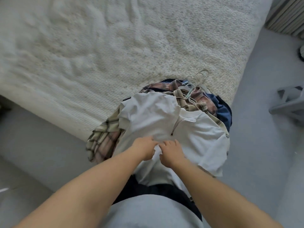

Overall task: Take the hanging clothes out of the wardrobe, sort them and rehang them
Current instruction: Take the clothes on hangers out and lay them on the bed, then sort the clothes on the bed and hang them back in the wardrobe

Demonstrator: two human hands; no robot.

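A person's left hand (pixel 144 148) and right hand (pixel 171 153) meet on a white zip-neck top (pixel 164 122), fingers (pixel 152 140) curled and pinching a fold of its fabric between them. The top crowns a pile of clothes (pixel 210 104) at the edge of a cream bed (pixel 98 55); beyond the fingers lie plaid shirts (pixel 102 137) and pale hangers (pixel 195 79). No labels or writing are legible.

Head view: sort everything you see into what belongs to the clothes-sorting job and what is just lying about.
Part of the job:
- white top, uppermost on the pile, fabric pinched by left hand and right hand
- plaid shirts
- dark blue garment
- hangers

Just lying about:
- bed under the pile
- grey object on the floor
- floor
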